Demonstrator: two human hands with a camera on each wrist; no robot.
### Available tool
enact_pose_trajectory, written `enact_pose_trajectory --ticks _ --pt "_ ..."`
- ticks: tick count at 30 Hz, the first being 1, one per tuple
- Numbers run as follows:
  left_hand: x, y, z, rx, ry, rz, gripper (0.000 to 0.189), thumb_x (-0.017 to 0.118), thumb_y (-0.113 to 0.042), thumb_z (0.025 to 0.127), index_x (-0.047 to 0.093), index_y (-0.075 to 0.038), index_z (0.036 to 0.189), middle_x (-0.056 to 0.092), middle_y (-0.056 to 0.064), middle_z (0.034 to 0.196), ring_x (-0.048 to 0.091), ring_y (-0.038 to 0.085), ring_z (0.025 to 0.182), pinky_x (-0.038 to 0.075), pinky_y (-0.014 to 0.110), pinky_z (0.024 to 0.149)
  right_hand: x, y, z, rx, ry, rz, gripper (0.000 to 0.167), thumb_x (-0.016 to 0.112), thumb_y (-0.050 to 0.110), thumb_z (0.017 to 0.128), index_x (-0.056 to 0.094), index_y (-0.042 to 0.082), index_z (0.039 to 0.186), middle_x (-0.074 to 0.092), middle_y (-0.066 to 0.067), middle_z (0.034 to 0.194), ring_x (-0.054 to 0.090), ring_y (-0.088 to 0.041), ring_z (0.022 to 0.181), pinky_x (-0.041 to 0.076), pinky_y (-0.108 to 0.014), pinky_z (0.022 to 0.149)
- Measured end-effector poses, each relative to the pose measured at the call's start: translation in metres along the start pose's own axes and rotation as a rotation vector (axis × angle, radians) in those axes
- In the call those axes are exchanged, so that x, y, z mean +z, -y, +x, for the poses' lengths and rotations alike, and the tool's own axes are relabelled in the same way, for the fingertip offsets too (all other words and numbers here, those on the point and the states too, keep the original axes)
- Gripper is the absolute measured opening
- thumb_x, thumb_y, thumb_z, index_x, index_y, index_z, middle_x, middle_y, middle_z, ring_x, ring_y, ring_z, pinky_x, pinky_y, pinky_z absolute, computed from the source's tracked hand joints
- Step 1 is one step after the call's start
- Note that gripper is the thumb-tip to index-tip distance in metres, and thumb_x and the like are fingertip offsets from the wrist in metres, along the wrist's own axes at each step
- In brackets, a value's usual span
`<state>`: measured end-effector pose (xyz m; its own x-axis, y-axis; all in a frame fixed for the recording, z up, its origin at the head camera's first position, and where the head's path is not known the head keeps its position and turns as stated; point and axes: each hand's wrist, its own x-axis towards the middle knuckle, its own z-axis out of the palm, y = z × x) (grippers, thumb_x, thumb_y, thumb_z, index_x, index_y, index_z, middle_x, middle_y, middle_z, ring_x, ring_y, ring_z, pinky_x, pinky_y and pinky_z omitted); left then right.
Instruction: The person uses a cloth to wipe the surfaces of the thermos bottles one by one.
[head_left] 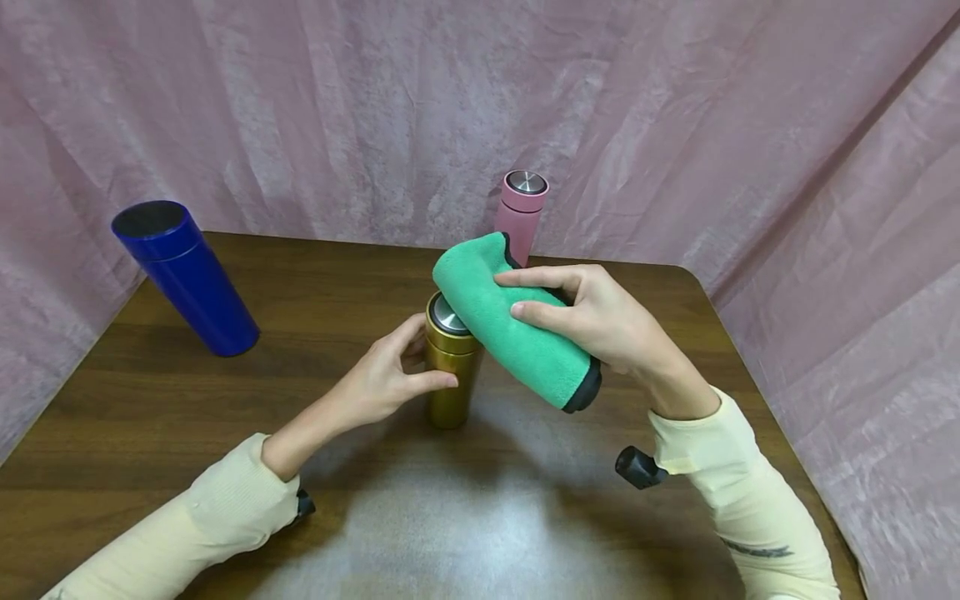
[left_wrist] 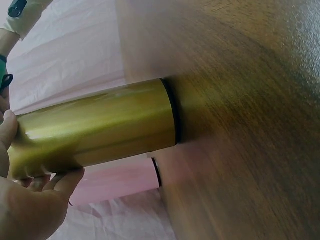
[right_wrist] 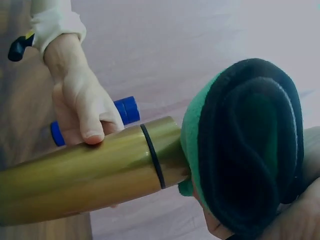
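Note:
A gold thermos flask [head_left: 452,375] with a silver-topped lid stands upright on the wooden table. Around its upper side my left hand [head_left: 390,371] curls, thumb in front and fingers behind. My right hand [head_left: 592,312] grips a folded green cloth [head_left: 517,333] with black edging, fingers on top and thumb on the near side. The cloth lies against the flask's lid and hides part of it. In the right wrist view the cloth's rolled end [right_wrist: 250,150] shows its layers beside the flask's top. From the left wrist, the flask's dark base [left_wrist: 171,112] is seen on the table.
A blue flask [head_left: 195,283] stands at the left of the table. Behind the cloth, near the back edge, is a pink flask [head_left: 519,217], partly hidden. Pink curtains [head_left: 375,117] hang behind the table [head_left: 337,300] and along its right side.

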<state>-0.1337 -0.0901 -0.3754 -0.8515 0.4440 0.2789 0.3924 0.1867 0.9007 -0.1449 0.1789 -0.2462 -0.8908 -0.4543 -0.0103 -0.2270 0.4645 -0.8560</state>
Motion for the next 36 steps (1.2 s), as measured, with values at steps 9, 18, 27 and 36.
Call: enact_pose_trajectory --ticks 9,18,27,36 --pt "0.000 0.000 0.001 -0.005 0.000 -0.015 0.071 0.085 -0.003 0.085 0.047 -0.002 0.145 0.062 0.013 0.136 0.062 0.027 0.124 0.049 0.036 0.108 -0.005 0.000 -0.020 -0.006 0.030 -0.027 0.038 0.076 0.021 0.096 0.072 0.017 0.133 0.073 -0.010 0.114 0.068 -0.029 0.086 0.059 -0.035 0.071" --pt "0.000 0.001 -0.001 0.009 0.016 -0.024 0.070 0.083 -0.003 0.087 0.046 -0.002 0.147 0.062 0.012 0.136 0.061 0.026 0.125 0.049 0.037 0.108 0.002 0.002 -0.031 -0.072 0.111 0.071 0.034 0.073 0.015 0.098 0.072 0.015 0.132 0.070 -0.006 0.125 0.067 -0.026 0.104 0.060 -0.035 0.082" --pt "-0.001 0.001 -0.003 0.023 0.035 -0.019 0.077 0.081 -0.004 0.088 0.041 -0.010 0.154 0.061 0.007 0.137 0.060 0.021 0.126 0.049 0.036 0.108 0.005 0.017 -0.017 -0.165 0.117 -0.078 0.033 0.072 0.018 0.099 0.072 0.018 0.132 0.069 0.002 0.128 0.064 -0.018 0.108 0.057 -0.034 0.086" --pt "0.000 -0.002 -0.002 -0.028 0.033 -0.034 0.067 0.082 -0.009 0.089 0.046 -0.007 0.146 0.062 0.008 0.134 0.061 0.022 0.126 0.049 0.034 0.108 0.000 0.033 0.000 -0.072 0.072 -0.249 0.031 0.072 0.024 0.098 0.074 0.023 0.129 0.072 0.000 0.111 0.060 -0.019 0.090 0.053 -0.035 0.078"
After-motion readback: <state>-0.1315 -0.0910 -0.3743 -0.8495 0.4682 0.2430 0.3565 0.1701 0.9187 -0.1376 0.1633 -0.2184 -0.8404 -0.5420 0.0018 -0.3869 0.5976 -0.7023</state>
